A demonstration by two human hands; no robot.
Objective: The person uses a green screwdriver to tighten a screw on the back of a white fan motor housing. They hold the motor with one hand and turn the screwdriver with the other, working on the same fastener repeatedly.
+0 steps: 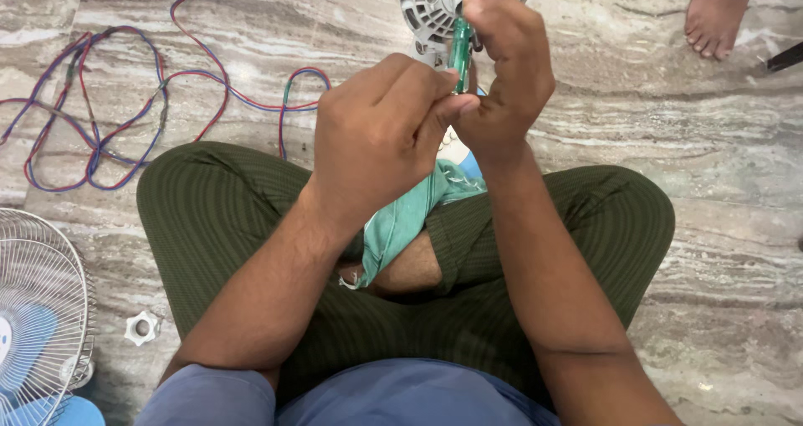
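Note:
I sit cross-legged on a marble floor. My right hand (504,66) grips a green-handled screwdriver (460,45), its upper end against a grey round ribbed plastic fan part (428,6) at the top of the view. My left hand (381,129) is closed just beside it, thumb and fingertips pinching the lower end of the screwdriver. A teal cloth (401,221) lies in my lap under both hands. The screwdriver's tip is hidden behind my fingers.
Tangled red, blue and green wires (125,112) lie on the floor at upper left. A white wire fan guard with blue blades (38,317) sits at lower left, a small white plastic nut (141,328) beside it. Another person's bare foot (713,14) stands at upper right.

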